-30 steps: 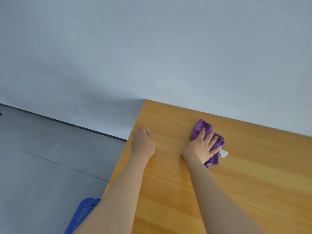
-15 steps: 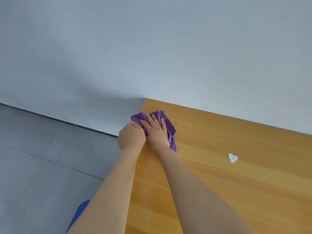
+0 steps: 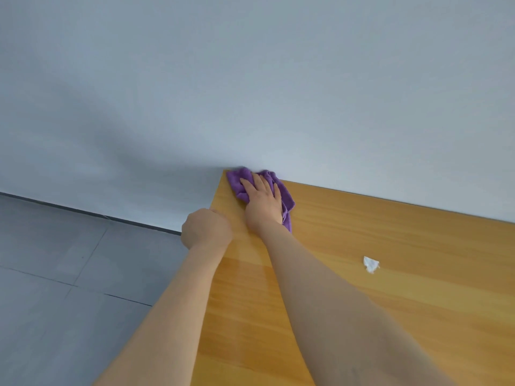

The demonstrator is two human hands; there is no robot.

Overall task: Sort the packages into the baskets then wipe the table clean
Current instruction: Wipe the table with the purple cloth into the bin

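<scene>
The right hand [image 3: 262, 203] lies flat, its grip wide, fingers straight, pressing the crumpled purple cloth [image 3: 237, 181] into the far left corner of the orange wooden table [image 3: 390, 288]. 1 small white paper scrap [image 3: 370, 264] sits well apart, to the right and nearer the person, so the next sweep likely runs that way. The left hand [image 3: 206, 229] curls at the table's left edge; whether its grip clasps the edge I cannot tell.

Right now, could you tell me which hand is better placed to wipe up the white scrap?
Right. The right hand presses the purple cloth, and the white scrap lies to its right; the left hand sits curled at the edge of the table, without cloth.
</scene>
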